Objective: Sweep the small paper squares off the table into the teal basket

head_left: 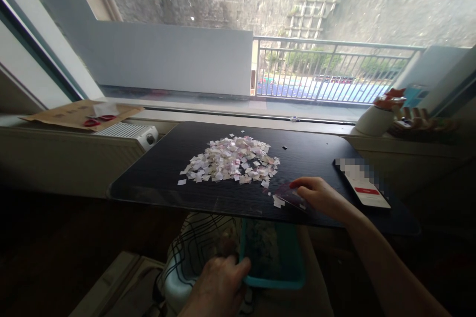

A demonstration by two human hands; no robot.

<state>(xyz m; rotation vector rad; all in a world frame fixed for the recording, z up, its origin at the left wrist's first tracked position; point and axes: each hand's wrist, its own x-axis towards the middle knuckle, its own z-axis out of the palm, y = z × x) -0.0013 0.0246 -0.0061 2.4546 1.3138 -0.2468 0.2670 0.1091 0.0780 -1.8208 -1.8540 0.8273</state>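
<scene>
My left hand (225,280) is closed on the near left rim of a teal plastic box (274,283), below the table's front edge. Pale scraps show dimly inside the box. Over the table's front edge, my right hand (316,194) pinches a small clear, purplish plastic bag (288,195) lying on the tabletop. A few white paper pieces (278,201) are at the bag's left end; whether they lie in or under it I cannot tell. To the left, a wide heap of small cut paper squares (230,158) covers the middle of the dark table (148,178).
A phone (366,190) lies on the table's right side. Red-handled scissors (99,120) rest on a brown paper bag (67,115) at the left sill, above a radiator (130,133). A white pot (374,120) stands on the right sill. Below left hangs a patterned cloth (189,237).
</scene>
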